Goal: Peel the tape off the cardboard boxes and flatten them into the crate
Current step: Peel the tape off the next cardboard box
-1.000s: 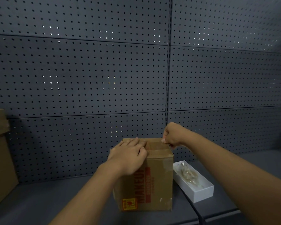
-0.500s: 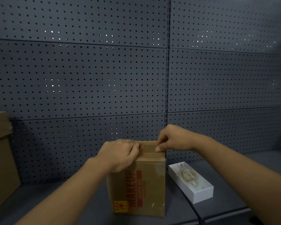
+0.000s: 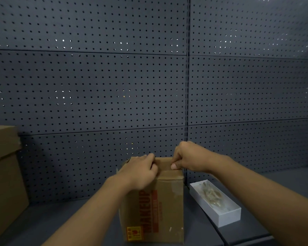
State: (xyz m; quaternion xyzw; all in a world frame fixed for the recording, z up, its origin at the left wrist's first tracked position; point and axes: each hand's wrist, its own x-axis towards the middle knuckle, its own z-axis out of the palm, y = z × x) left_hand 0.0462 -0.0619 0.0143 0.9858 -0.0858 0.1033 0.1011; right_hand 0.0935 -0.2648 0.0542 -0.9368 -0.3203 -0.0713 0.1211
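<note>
- A dark grey pegboard wall (image 3: 96,86) is filling the background, its panels meeting at a vertical seam right of centre.
- A dark grey shelf surface (image 3: 52,222) is running along the bottom.
- A white open tray (image 3: 228,216) is lying on the shelf at the right, holding crumpled clear plastic (image 3: 211,194).

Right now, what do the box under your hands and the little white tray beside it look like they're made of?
The box looks like brown corrugated cardboard, matte, with red print and scuffed, worn edges. The white tray has smooth, straight, thin walls; it could be coated card or plastic, the view leaves that open. It holds something crumpled and glossy that looks like clear film or tape.
</note>
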